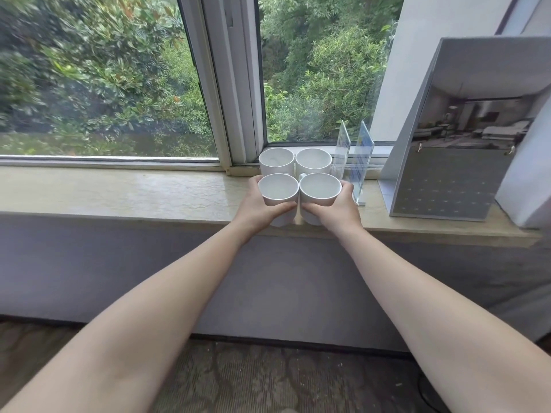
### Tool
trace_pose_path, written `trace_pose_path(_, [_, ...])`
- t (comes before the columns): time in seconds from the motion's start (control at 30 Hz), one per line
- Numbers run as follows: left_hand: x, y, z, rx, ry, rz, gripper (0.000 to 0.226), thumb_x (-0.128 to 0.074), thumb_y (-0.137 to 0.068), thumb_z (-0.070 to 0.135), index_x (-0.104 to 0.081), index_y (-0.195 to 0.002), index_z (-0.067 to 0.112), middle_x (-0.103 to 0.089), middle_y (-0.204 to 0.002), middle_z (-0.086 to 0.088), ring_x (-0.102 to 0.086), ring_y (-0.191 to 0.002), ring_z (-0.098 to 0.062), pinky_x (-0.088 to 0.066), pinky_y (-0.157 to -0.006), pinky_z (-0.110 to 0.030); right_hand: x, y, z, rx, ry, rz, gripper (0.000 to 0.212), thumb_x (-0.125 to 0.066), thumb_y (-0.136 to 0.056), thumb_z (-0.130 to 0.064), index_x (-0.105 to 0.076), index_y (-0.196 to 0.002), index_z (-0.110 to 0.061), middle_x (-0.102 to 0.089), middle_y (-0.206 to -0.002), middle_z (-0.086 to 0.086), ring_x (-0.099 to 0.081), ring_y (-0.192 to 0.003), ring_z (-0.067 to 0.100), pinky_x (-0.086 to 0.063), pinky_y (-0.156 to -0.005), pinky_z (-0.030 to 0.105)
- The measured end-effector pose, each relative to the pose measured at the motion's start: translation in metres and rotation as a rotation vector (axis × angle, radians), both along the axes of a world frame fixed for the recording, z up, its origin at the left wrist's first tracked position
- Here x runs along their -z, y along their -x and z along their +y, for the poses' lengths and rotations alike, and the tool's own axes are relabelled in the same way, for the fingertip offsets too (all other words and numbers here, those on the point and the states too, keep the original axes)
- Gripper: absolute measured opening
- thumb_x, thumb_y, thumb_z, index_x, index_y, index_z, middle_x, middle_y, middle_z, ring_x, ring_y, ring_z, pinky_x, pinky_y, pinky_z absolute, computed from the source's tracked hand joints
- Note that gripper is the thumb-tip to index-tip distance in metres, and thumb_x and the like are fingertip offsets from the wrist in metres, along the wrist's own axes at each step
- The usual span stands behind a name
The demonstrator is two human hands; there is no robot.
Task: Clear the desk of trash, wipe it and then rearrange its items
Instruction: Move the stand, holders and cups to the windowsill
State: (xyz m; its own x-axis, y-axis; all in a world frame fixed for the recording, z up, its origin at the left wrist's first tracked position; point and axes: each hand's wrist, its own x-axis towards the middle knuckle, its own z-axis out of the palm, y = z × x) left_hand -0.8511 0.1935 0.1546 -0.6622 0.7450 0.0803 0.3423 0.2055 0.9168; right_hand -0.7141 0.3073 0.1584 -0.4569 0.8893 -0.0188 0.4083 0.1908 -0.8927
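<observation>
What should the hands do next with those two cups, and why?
Probably slide them slightly toward the window frame, then let go. The left hand holds the front left cup and the right hand holds the front right cup, both near the front edge of the sill. The back left cup and back right cup stand by that frame, so a small push would tidy the square.
</observation>
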Motion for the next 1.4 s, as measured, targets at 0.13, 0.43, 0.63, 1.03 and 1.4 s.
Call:
trace_pose_path(0.13, [0.001,-0.002,0.0,-0.01,0.005,0.001,0.086,-0.084,-0.077,0.024,-0.026,-0.139,0.015,-0.046,-0.134,0.004,-0.05,-0.122,-0.011,-0.04,-0.093,-0.021,-0.003,-0.002,0.0,-0.016,0.011,-0.005,0.089,-0.085,-0.071,-0.034,-0.03,-0.139,-0.019,-0.051,-0.137,0.004,-0.048,-0.127,0.025,-0.042,-0.099,0.034])
trace_pose_path(0.43, [-0.008,-0.011,-0.007,-0.051,0.069,0.082,0.123,-0.088,-0.06,0.05,-0.01,-0.15,0.017,-0.029,-0.151,-0.005,-0.035,-0.138,-0.021,-0.034,-0.114,-0.043,-0.006,-0.016,-0.007,-0.018,0.029,-0.045,0.099,-0.084,-0.073,-0.035,-0.02,-0.146,-0.016,-0.047,-0.143,0.006,-0.047,-0.13,0.025,-0.041,-0.101,0.033])
trace_pose_path(0.63, [-0.017,-0.034,-0.023,-0.123,0.056,0.3,0.112,-0.085,-0.069,0.046,-0.016,-0.15,0.011,-0.029,-0.151,-0.009,-0.028,-0.141,-0.026,-0.025,-0.116,-0.037,-0.011,-0.048,-0.028,0.013,0.019,-0.083,0.099,-0.081,-0.076,-0.037,-0.02,-0.149,-0.012,-0.037,-0.151,0.011,-0.04,-0.136,0.028,-0.036,-0.105,0.034])
trace_pose_path(1.03, [-0.018,-0.166,-0.043,0.425,0.321,1.036,0.091,-0.062,-0.085,0.056,-0.014,-0.153,0.02,-0.029,-0.152,-0.007,-0.01,-0.15,-0.027,-0.002,-0.122,-0.046,-0.004,-0.213,-0.081,0.156,-0.062,-0.429,0.075,-0.072,-0.084,-0.034,-0.031,-0.144,-0.014,-0.048,-0.138,0.009,-0.037,-0.133,0.03,-0.041,-0.1,0.039])
trace_pose_path(1.4, [-0.015,-0.363,0.002,0.976,0.252,1.41,0.075,-0.059,-0.088,0.048,-0.027,-0.149,0.019,-0.034,-0.15,-0.007,-0.013,-0.149,-0.028,-0.002,-0.12,-0.057,-0.001,-0.434,-0.133,0.292,-0.185,-1.092,0.049,-0.063,-0.086,-0.03,-0.046,-0.131,-0.018,-0.055,-0.131,0.008,-0.043,-0.126,0.031,-0.041,-0.096,0.04])
